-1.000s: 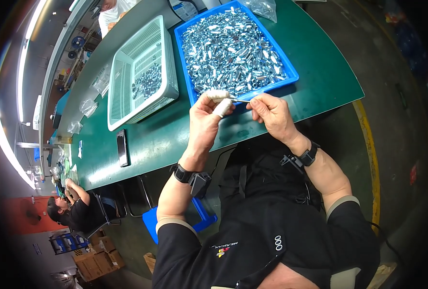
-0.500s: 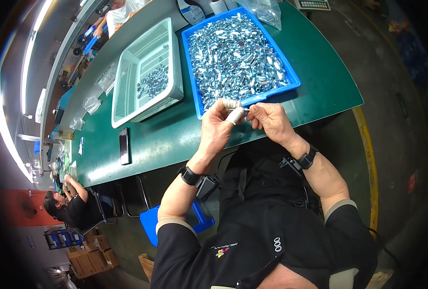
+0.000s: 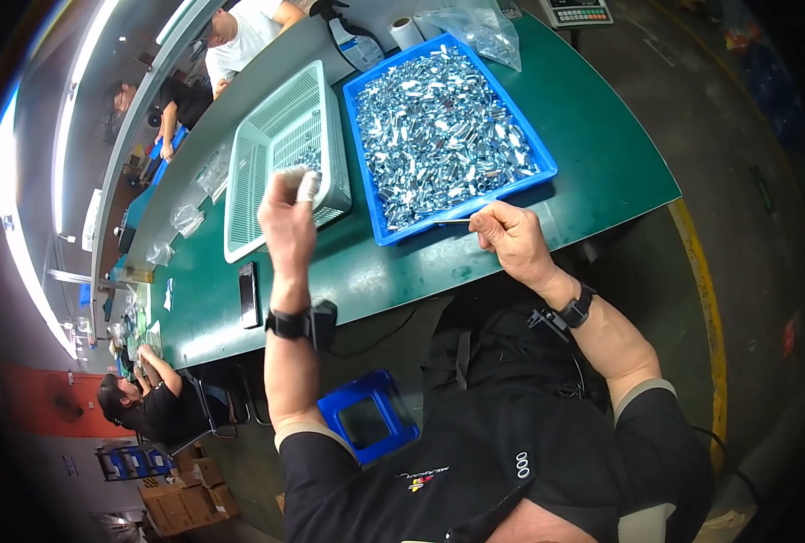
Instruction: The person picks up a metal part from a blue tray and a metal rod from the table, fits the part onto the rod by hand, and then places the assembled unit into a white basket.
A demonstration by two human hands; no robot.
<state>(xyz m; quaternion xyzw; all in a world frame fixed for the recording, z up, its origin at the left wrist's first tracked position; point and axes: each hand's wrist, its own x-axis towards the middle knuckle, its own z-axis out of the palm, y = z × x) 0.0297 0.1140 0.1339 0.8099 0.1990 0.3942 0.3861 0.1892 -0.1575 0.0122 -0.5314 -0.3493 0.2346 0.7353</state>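
The right hand [image 3: 514, 240] pinches a thin rod [image 3: 452, 221], which points left, at the near edge of the blue tray [image 3: 524, 186]. The left hand [image 3: 287, 217] is above the near edge of the basket [image 3: 256, 149], its fingers curled (white wrapping shows there); if it grips something, I cannot tell. Metal parts [image 3: 447, 131] fill the tray. A phone [image 3: 249, 294] lies by the tabletop's [image 3: 601, 136] near edge.

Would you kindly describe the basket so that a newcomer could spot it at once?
On the green table, find the blue tray heaped with metal parts. The basket stands just left of it, partly hidden by the left hand. It is pale green and perforated, unlike the tray.
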